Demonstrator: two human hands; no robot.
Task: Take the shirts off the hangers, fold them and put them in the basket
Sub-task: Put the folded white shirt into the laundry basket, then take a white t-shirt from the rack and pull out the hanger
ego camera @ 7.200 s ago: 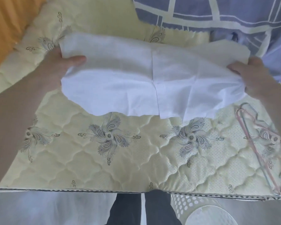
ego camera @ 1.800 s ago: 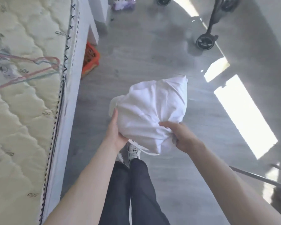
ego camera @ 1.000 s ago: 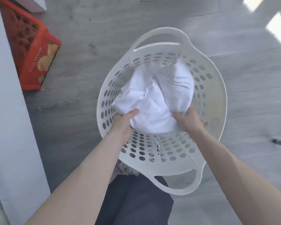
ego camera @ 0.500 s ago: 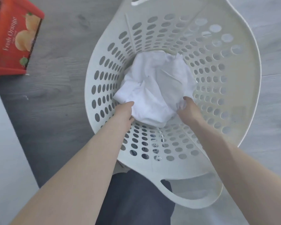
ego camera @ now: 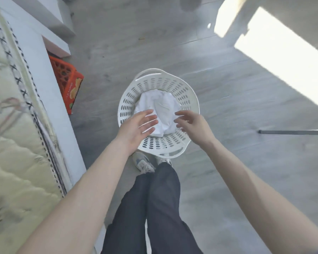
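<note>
A folded white shirt (ego camera: 161,109) lies at the bottom of the round white perforated basket (ego camera: 188,94), which stands on the grey floor. My left hand (ego camera: 137,126) hovers above the basket's near left side, fingers straight and spread, holding nothing. My right hand (ego camera: 192,123) hovers above the near right side, fingers relaxed and empty. Neither hand touches the shirt. Bare pink hangers (ego camera: 6,109) lie blurred on the mattress at the left.
The quilted yellow mattress (ego camera: 9,162) on a white bed frame (ego camera: 48,85) fills the left. An orange crate (ego camera: 67,82) sits under the bed by the basket. My legs and shoes (ego camera: 144,162) stand just behind the basket. A dark metal bar (ego camera: 292,132) lies at the right.
Both hands have let go of the shirt and risen out of the basket. The shirt stays inside. My head has lifted, so the basket looks smaller and farther.
</note>
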